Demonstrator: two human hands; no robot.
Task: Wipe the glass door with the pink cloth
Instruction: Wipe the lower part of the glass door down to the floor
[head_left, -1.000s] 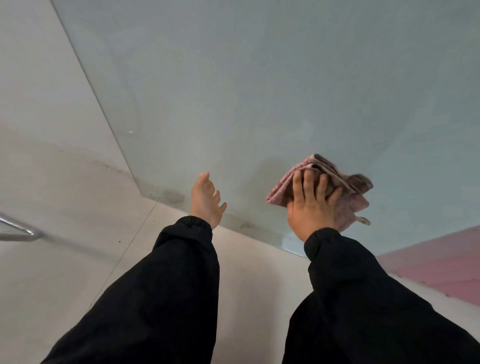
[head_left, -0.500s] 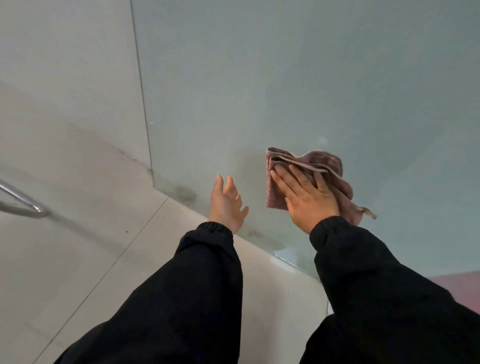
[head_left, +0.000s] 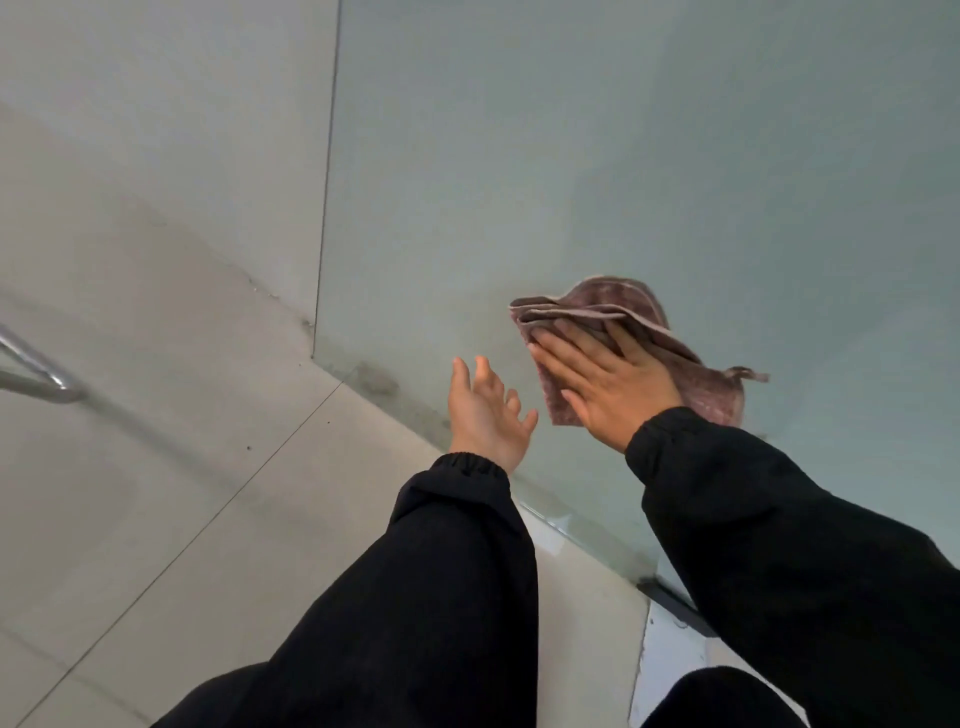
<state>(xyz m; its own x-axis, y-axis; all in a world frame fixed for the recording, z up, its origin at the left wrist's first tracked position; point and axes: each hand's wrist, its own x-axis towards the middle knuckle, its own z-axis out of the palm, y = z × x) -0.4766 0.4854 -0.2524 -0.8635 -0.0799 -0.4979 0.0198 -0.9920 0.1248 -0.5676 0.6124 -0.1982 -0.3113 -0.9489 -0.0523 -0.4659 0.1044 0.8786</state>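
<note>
The right hand (head_left: 605, 382) presses the pink cloth (head_left: 618, 338) flat on the glass door (head_left: 623, 156), the left hand (head_left: 485, 415) hangs loose, and the folded cloth could slip out.

Dim, flat, even light; faint soft shadows; wide-angle bending at edges; slight overall softness.

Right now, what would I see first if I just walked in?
The pink cloth, bunched up mid-picture, with the right hand pressing it flat on the big glass door. Just left of it the left hand is spread open, and black sleeves fill the bottom.
</note>
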